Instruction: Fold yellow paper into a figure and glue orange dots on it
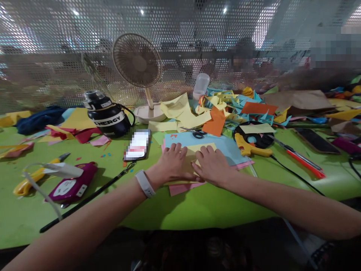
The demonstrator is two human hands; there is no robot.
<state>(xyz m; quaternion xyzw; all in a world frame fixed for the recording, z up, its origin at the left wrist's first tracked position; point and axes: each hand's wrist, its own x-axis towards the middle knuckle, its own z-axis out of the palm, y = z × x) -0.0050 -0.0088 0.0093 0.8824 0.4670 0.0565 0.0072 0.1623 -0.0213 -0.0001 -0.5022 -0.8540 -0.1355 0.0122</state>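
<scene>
Yellow paper (190, 155): on top of the blue sheet (229, 151), beneath both hands
Left hand (172, 164): fingers half bent over the paper; any pinch hidden, impossible to say
Right hand (213, 165): likewise bent; hold equally unclear
Blue sheet's edges: scissors (199, 134) at far one, glue gun (255, 151) at right
Table (169, 212): bare green strip in front of blue sheet

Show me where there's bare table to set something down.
Bare green table shows between the pink paper and the near edge, and at the left front, nearer than the yellow-handled tool. The back is crowded with a fan, a black bottle and paper scraps.
</scene>
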